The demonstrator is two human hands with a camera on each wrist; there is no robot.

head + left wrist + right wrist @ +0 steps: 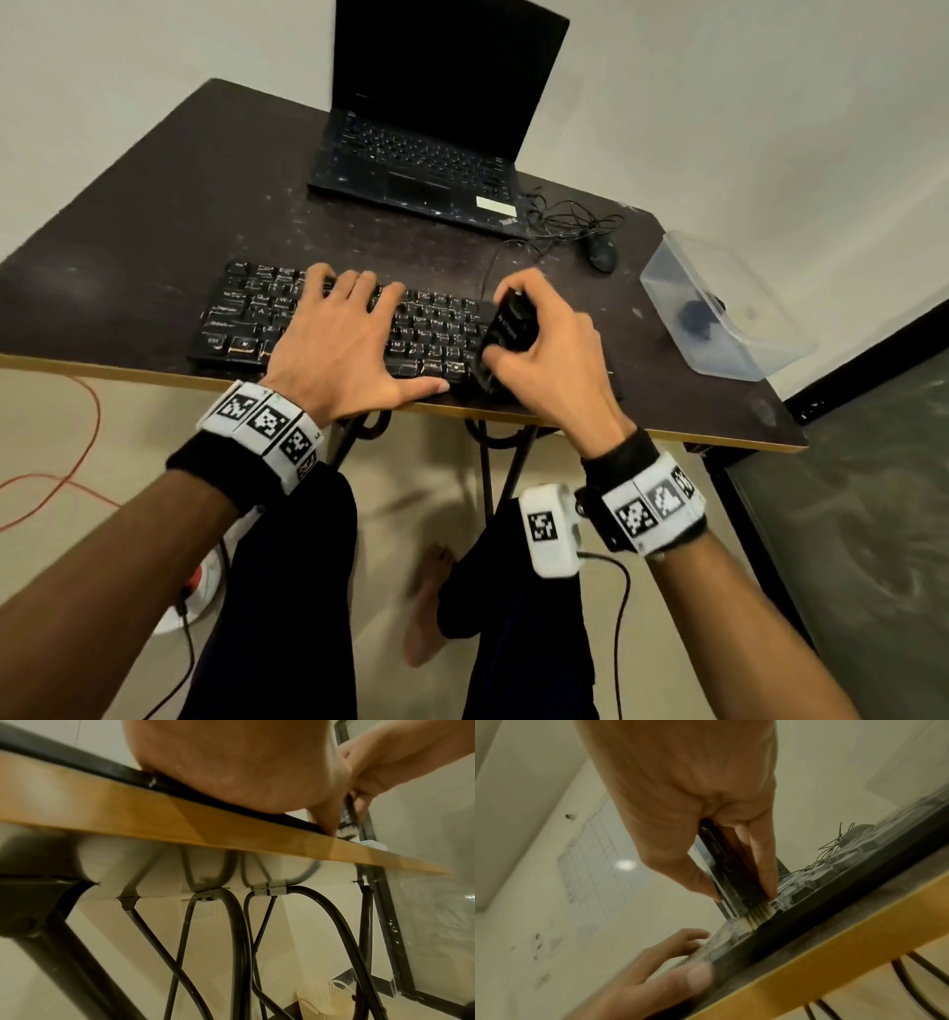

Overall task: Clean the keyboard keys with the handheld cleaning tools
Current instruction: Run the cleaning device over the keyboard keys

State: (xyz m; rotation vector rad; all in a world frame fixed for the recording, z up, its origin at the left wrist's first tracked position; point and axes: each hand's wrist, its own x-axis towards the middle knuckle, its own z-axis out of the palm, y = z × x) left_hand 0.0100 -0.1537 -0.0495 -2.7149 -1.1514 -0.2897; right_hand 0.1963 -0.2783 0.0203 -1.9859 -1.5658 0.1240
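A black keyboard (246,313) lies near the front edge of the dark table (154,216). My left hand (339,334) rests flat on its middle keys with fingers spread and the thumb along the front row. My right hand (544,339) grips a black cleaning brush (506,329), held upright over the keyboard's right end. In the right wrist view the brush (721,866) is pinched between thumb and fingers, and its pale bristles (755,918) press on the keys at the keyboard (808,902) front edge. The left wrist view shows my left palm (231,764) on the keyboard above the table edge (128,817).
An open black laptop (426,133) stands at the back of the table. A wired mouse (602,253) with a tangled cord lies to its right. A clear plastic box (729,303) holding a dark item sits at the right edge. Black metal table legs (231,943) stand below.
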